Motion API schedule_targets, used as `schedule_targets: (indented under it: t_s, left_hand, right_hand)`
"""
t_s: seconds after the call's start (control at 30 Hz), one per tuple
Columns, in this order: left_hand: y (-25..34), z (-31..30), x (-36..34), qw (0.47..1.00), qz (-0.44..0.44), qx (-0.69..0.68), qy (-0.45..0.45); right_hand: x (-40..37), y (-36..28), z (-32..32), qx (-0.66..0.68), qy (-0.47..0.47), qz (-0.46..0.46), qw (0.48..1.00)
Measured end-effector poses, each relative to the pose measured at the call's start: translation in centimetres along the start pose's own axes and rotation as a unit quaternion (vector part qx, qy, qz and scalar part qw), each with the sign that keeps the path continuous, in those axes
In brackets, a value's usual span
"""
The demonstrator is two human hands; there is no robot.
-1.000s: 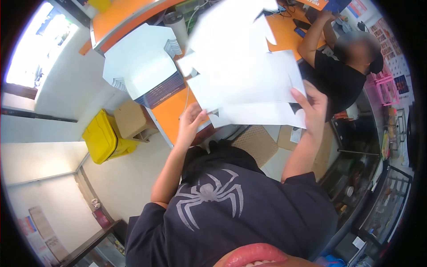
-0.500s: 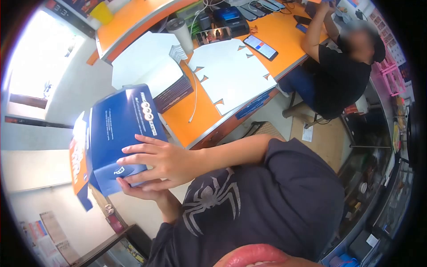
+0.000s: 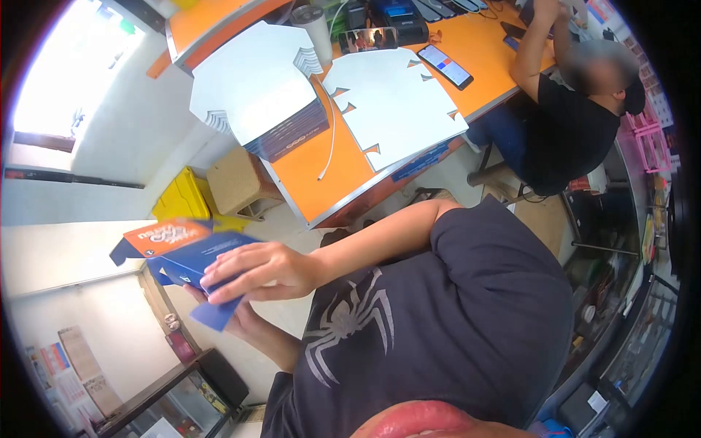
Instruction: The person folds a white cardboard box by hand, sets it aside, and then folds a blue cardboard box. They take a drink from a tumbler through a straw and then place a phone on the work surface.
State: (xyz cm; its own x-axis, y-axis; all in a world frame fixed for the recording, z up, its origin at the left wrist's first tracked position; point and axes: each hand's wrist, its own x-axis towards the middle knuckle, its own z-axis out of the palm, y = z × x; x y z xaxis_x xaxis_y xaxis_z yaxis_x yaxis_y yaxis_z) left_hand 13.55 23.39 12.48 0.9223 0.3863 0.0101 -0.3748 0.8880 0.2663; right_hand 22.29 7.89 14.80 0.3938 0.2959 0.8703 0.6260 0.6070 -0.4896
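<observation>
A blue and orange cardboard box (image 3: 191, 255) is in front of my chest, its end flaps sticking out at the left and below. My right hand (image 3: 259, 271) grips it from above, fingers bent over the blue side. From below, my left hand (image 3: 239, 319) holds the same box, and most of its fingers are hidden behind it. Beyond the box, on an orange desk (image 3: 290, 172), lie a stack of white-faced cut cardboard blanks (image 3: 252, 84) and a second pile of blanks (image 3: 398, 106).
A white cable (image 3: 328, 150) runs between the piles. Phones, one lit (image 3: 445, 67), and a tumbler (image 3: 312, 31) stand behind. A co-worker (image 3: 577, 124) sits at the right. A brown stool (image 3: 241, 179) and yellow crate (image 3: 179, 196) are beside the desk; a glass cabinet (image 3: 179, 401) is lower left.
The box has been lowered and tilted in my hands, so its orange side now faces up. My right hand's fingers have bent more over it. The stool and crate have come into view.
</observation>
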Motion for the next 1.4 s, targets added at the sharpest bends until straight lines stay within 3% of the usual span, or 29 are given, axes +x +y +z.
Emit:
schedule_targets:
  t_s: [0.03, 0.07, 0.17, 0.27, 0.3, 0.43, 0.5, 0.7, 0.93, 1.2, 1.4]
  left_hand:
    - [-0.7, 1.2, 0.2, 0.985, -0.087, -0.149, -0.016]
    - [-0.7, 0.8, 0.2, 0.987, -0.082, -0.136, -0.018]
    - [-0.6, -0.8, 0.5, 0.990, -0.058, -0.126, -0.023]
    - [0.3, -0.4, 0.4, 0.994, 0.036, 0.101, 0.022]
    - [0.2, -0.3, 0.8, 0.996, 0.027, 0.090, -0.008]
    - [-1.0, 0.6, 1.3, 0.925, 0.146, 0.349, 0.025]
    - [-1.3, 1.1, 1.3, 0.907, 0.158, 0.389, -0.012]
    - [-2.0, 1.9, 1.2, 0.880, 0.186, 0.437, -0.006]
    - [-2.6, 1.4, 1.4, 0.846, 0.208, 0.491, 0.004]
    - [-1.9, 2.9, 1.1, 0.865, 0.194, 0.463, -0.012]
    - [-0.9, 3.0, 1.5, 0.870, 0.186, 0.454, -0.057]
  right_hand:
    - [-0.1, 0.1, 0.2, 0.009, 0.030, 0.020, 0.999]
    - [-0.2, 0.1, 0.2, 0.017, 0.061, 0.039, 0.997]
    - [0.5, 0.1, -1.5, -0.078, -0.031, -0.041, 0.996]
    - [1.0, 0.5, -3.0, -0.199, -0.106, -0.092, 0.970]
    - [1.1, 0.8, -3.5, -0.222, -0.119, -0.093, 0.963]
    - [1.7, 1.0, -5.2, -0.288, -0.187, -0.083, 0.936]
    - [1.7, 1.1, -5.7, -0.309, -0.209, -0.082, 0.924]
    - [1.9, 1.4, -6.1, -0.314, -0.190, -0.088, 0.926]
    - [1.1, 1.5, -5.2, -0.242, -0.157, -0.011, 0.957]
    - [0.8, 0.9, -5.7, -0.256, -0.187, -0.018, 0.948]
    - [0.8, 1.2, -6.1, -0.183, -0.159, -0.060, 0.968]
